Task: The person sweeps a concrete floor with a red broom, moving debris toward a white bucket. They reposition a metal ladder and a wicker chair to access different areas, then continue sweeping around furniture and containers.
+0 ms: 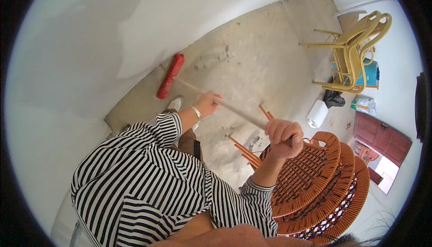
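My left hand, with a metal bracelet at the wrist, is closed around the lower middle of a broom handle. Higher up, near the handle's top end, my right hand grips it in a fist. The handle slants down to the left to a red broom head with bristles, which lies low over the concrete floor, close beside the white wall. One of my shoes shows just right of the broom head.
Stacked woven chairs with orange rims stand close at my right. Farther right are stacked yellow metal chairs, a teal object, a white plastic container, a black bag, a plastic bag and a reddish door.
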Tool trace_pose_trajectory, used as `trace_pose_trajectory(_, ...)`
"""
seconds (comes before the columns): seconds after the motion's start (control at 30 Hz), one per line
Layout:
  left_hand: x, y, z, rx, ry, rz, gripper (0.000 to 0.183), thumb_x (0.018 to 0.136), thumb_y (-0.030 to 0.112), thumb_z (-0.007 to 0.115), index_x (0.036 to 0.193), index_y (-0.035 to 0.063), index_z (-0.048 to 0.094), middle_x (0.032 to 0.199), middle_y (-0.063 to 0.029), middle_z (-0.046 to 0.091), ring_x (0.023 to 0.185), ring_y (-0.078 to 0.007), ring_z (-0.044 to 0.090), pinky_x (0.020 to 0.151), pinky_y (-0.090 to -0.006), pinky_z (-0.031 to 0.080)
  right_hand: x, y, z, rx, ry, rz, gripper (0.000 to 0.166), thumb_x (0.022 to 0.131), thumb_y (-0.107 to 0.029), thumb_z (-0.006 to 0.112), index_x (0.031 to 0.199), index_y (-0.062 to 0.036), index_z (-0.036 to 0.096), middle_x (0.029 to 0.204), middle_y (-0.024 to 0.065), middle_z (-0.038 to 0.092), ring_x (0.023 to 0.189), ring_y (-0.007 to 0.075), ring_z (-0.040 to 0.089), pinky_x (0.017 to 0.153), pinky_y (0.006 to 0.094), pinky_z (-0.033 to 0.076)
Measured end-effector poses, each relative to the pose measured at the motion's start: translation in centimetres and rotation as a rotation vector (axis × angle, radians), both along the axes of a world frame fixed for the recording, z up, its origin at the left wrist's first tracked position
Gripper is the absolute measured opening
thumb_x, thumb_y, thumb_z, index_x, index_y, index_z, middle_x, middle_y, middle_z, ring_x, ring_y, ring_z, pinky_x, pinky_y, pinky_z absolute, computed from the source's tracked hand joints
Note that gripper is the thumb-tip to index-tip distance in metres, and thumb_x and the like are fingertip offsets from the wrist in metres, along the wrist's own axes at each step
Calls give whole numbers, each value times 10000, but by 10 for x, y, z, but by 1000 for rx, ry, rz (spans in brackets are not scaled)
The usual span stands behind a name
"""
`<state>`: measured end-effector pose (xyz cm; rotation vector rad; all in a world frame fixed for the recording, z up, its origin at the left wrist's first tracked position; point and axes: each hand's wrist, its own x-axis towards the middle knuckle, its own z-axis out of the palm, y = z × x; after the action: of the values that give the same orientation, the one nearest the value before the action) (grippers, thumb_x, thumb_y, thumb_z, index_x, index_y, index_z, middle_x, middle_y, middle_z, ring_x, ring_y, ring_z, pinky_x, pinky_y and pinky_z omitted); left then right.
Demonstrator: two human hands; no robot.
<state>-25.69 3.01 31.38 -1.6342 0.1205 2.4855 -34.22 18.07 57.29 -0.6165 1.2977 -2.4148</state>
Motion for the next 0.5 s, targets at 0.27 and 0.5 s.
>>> trace_pose_trajectory(0.27,-82,42,9,14,320,-161,99,817,72,434,755,10,481,804,-119,506,727,-199,498,658,-303,451,-15,7,33,225,162,-18,434,828,-321,466,510,-43,367,443,51,379,383,176,331,403,306,286)
trace_pose_trajectory(0.5,-150,49,43,158,429,-52,81,809,85,486,781,9,480,779,-112,494,733,-182,500,654,-285,439,-20,18,46,281,437,-113,414,852,-360,416,597,-35,426,492,53,438,432,194,420,420,322,353)
